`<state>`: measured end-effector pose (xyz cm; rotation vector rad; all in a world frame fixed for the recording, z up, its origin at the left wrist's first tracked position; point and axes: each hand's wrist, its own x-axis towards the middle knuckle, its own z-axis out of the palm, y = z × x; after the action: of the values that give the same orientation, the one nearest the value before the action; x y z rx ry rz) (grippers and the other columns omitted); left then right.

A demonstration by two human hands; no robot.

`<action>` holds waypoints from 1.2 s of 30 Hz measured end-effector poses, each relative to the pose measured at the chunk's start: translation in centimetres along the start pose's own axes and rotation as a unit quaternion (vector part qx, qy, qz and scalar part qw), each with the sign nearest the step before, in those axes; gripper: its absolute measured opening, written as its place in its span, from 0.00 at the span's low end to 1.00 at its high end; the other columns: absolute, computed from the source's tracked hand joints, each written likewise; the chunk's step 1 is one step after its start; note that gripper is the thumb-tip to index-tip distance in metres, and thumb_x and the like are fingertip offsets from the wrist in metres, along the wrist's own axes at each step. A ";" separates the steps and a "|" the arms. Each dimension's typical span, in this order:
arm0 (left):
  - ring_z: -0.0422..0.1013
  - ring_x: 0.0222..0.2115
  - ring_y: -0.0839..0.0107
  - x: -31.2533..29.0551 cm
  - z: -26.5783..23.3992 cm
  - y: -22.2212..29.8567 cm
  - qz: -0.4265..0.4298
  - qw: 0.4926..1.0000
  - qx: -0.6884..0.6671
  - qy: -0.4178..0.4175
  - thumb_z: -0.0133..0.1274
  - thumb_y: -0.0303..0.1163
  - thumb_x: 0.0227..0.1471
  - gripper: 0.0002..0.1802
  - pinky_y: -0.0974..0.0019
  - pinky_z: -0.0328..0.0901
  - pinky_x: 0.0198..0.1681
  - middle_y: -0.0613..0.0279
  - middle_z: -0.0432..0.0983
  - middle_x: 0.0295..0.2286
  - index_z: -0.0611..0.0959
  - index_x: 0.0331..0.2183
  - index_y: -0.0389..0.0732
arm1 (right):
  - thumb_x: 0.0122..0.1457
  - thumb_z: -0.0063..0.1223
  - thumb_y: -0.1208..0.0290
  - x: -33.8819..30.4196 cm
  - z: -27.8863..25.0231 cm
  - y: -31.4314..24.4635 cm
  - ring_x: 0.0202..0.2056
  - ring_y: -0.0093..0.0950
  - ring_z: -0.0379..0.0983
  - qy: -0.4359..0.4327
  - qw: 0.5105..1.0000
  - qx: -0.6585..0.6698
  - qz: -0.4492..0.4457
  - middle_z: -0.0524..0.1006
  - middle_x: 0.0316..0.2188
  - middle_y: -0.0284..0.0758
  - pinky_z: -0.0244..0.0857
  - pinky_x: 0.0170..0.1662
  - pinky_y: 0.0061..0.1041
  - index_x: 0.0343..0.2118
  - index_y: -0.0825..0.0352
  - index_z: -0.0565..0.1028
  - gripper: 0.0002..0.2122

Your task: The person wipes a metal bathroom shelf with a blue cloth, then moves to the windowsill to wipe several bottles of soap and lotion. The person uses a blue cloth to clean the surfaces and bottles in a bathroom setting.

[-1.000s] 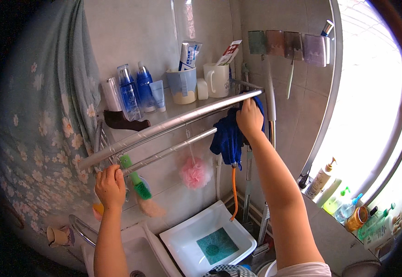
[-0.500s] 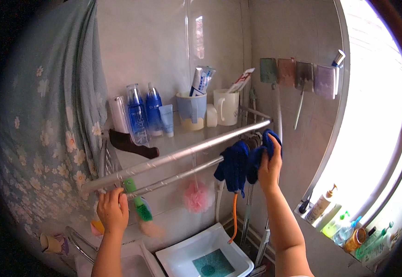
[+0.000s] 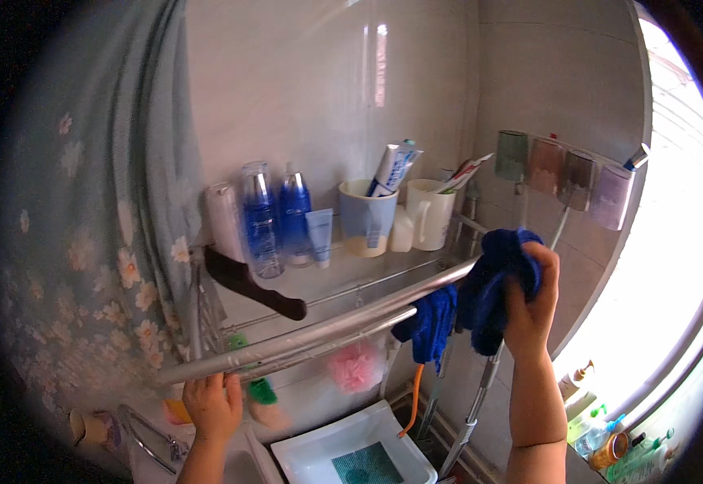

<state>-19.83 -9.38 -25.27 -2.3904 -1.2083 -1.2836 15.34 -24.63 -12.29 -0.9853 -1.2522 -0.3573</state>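
My left hand (image 3: 213, 405) is at the left end of a silver metal shelf rail (image 3: 343, 310), its fingers closed at the rail's lower edge. My right hand (image 3: 534, 302) grips a bunched dark blue cloth (image 3: 493, 282) against the rail's right end. Below and left of that cloth, another dark blue cloth (image 3: 428, 323) hangs under the shelf, with an orange cord (image 3: 414, 395) below it. On the glass shelf behind the rail stand blue bottles (image 3: 263, 230), a small light blue tube (image 3: 320, 236), a blue-and-cream cup (image 3: 368, 218) with toothpaste tubes, and a white mug (image 3: 430, 216) with toothbrushes.
A dark brown comb (image 3: 255, 286) juts over the shelf's left front. Below hang a pink bath puff (image 3: 356, 367) and a green brush (image 3: 262, 391). A white basin (image 3: 319, 452) stands underneath. A flowered curtain (image 3: 109, 242) covers the left; several bottles (image 3: 610, 440) line the right ledge.
My right hand has raised the bunched blue cloth, now in front of the rail's right end and farther from the hanging cloth. My left hand stays by the rail's left end. The view has shifted.
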 end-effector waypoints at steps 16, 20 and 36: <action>0.69 0.31 0.49 -0.4 0.9 -0.9 0.029 0.998 0.046 0.009 0.51 0.35 0.48 0.13 0.51 0.60 0.36 0.52 0.75 0.28 0.78 0.35 0.39 | 0.35 0.59 0.78 -4.5 10.9 -0.1 0.32 0.37 0.72 -0.207 0.945 -0.180 -0.176 0.74 0.33 0.39 0.68 0.34 0.31 0.47 0.61 0.70 0.28; 0.69 0.31 0.49 -0.3 1.1 -1.0 0.027 0.999 0.039 0.003 0.50 0.35 0.49 0.13 0.50 0.60 0.36 0.52 0.75 0.28 0.77 0.36 0.38 | 0.37 0.60 0.75 -5.5 11.1 -0.2 0.31 0.34 0.74 -0.225 0.936 -0.176 -0.206 0.74 0.35 0.36 0.69 0.34 0.30 0.50 0.59 0.69 0.31; 0.69 0.29 0.49 0.0 0.9 -0.1 0.009 0.999 0.037 -0.009 0.51 0.33 0.47 0.10 0.52 0.61 0.34 0.50 0.74 0.28 0.77 0.31 0.38 | 0.30 0.61 0.75 -9.0 13.8 0.7 0.40 0.39 0.71 -0.121 0.950 -0.202 -0.204 0.74 0.39 0.39 0.61 0.46 0.36 0.46 0.59 0.73 0.30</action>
<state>-19.39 -8.85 -25.86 -2.3610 -1.2155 -1.1938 4.27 -15.89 -20.85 -1.1336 -1.6512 -0.8636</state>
